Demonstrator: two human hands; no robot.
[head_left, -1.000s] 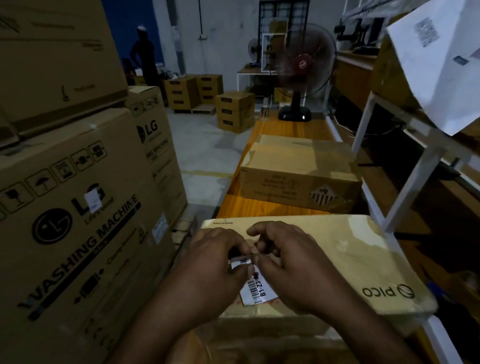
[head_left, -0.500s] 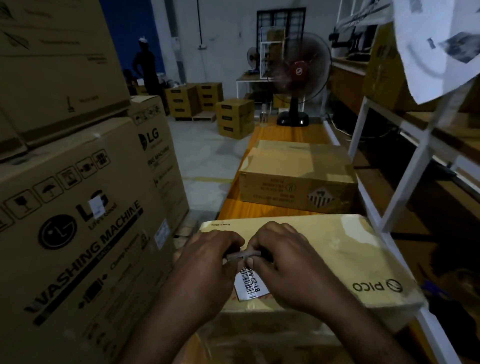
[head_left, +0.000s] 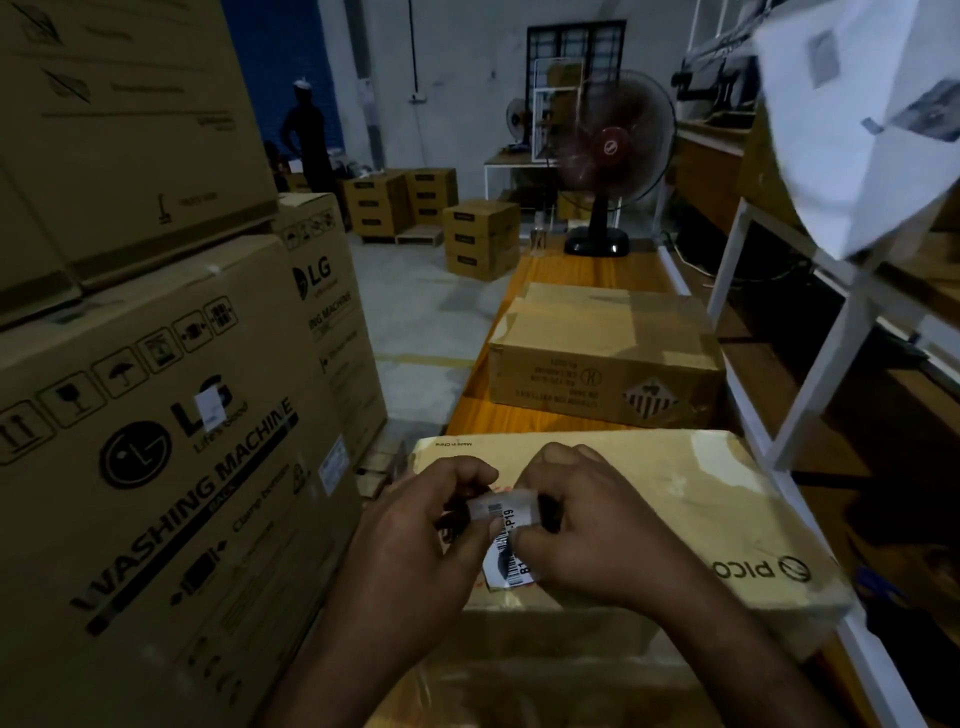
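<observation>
1. your left hand (head_left: 415, 525) and right hand (head_left: 587, 525) both pinch a barcode label (head_left: 506, 540) reading "p19", over the "pico" box (head_left: 727, 519).
2. "lg washing machine" cartons (head_left: 156, 441) stand left.

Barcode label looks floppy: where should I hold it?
On the barcode label, pinch the top edge at both corners, one from each side, as the left hand and right hand do: it is thin and curled there, so two pinches should flatten it.
</observation>
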